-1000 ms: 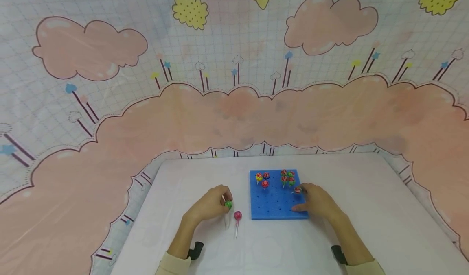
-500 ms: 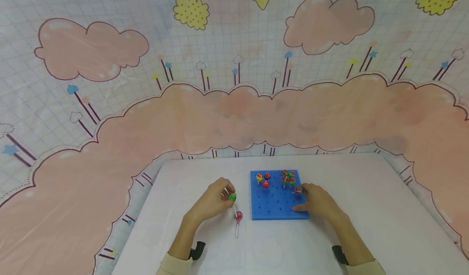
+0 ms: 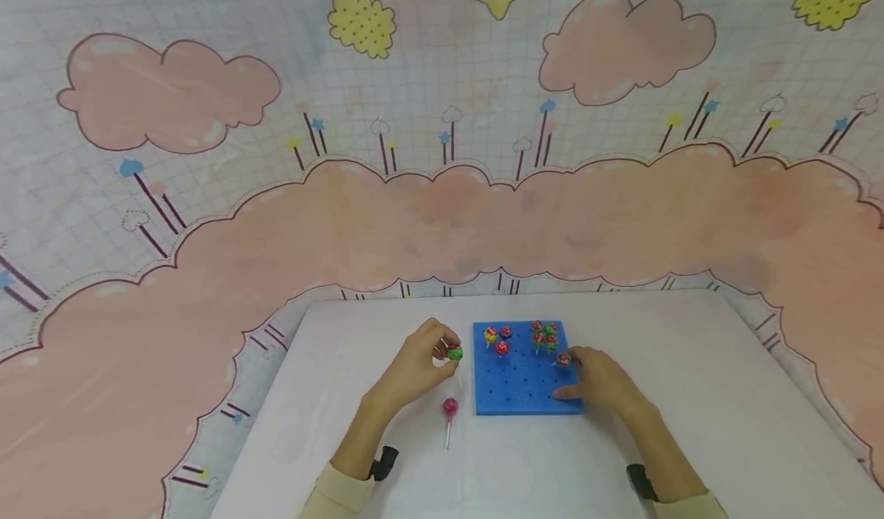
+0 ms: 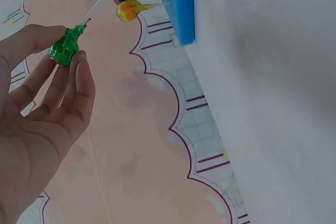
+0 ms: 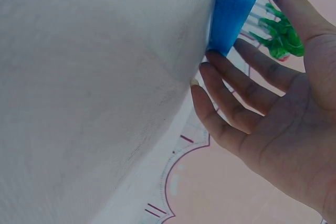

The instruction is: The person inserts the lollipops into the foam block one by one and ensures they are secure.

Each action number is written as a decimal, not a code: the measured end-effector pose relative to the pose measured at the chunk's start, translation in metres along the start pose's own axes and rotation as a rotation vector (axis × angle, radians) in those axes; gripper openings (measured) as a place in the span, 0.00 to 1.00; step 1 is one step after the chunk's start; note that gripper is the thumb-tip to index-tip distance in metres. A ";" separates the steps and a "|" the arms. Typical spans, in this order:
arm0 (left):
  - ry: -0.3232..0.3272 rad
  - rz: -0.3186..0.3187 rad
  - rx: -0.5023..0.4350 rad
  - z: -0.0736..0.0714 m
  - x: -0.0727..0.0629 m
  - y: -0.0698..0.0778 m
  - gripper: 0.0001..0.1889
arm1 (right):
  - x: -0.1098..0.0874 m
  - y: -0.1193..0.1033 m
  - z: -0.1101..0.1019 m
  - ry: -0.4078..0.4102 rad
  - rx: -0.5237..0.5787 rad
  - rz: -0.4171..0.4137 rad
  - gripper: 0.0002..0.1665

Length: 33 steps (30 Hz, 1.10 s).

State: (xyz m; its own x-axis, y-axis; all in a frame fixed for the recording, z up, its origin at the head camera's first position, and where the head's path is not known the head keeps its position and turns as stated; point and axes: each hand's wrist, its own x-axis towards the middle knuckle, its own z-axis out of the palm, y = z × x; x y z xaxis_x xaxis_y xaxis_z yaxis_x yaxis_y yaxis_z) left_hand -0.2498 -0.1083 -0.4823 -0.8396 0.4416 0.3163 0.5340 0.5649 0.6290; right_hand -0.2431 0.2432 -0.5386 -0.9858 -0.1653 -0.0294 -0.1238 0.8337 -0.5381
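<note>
My left hand (image 3: pixel 417 359) pinches a green-wrapped lollipop (image 3: pixel 454 352) by its head, just left of a blue foam board (image 3: pixel 507 396) with rows of holes. In the left wrist view, thumb and fingers hold the green wrapper (image 4: pixel 64 49), its white stick pointing away from the palm. My right hand (image 3: pixel 602 381) rests against the board's right edge, thumb on top and fingers straight along the side, as the right wrist view shows. One lollipop (image 3: pixel 563 358) stands in the board close by those fingers. A pink lollipop (image 3: pixel 450 407) lies on the table, stick toward me.
Three lollipops (image 3: pixel 502 347) stand at the board's back left, one of them yellow. Several red-and-green ones (image 3: pixel 539 338) are grouped at the back right. A white table (image 3: pixel 331 327) bears everything, with a cloud-patterned backdrop (image 3: pixel 483 219) behind.
My left hand has lifted the green lollipop and carried it up and right toward the board, its stick swinging to hang beneath. The right hand has stayed at the board's edge.
</note>
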 end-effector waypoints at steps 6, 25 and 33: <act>0.030 0.029 -0.005 0.004 0.004 0.006 0.15 | 0.001 0.001 0.001 0.000 0.007 0.001 0.55; 0.137 0.114 0.050 0.016 0.010 0.004 0.17 | 0.001 0.001 0.000 0.004 -0.003 -0.010 0.54; 0.134 0.102 0.039 0.020 0.012 0.002 0.17 | 0.000 0.001 0.000 0.006 0.007 -0.009 0.55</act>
State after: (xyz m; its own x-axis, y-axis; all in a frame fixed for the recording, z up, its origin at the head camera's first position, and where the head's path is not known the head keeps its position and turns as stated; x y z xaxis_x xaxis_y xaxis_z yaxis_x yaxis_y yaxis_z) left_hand -0.2564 -0.0880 -0.4916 -0.7851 0.4024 0.4709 0.6185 0.5499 0.5613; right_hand -0.2431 0.2444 -0.5393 -0.9854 -0.1693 -0.0195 -0.1316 0.8286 -0.5441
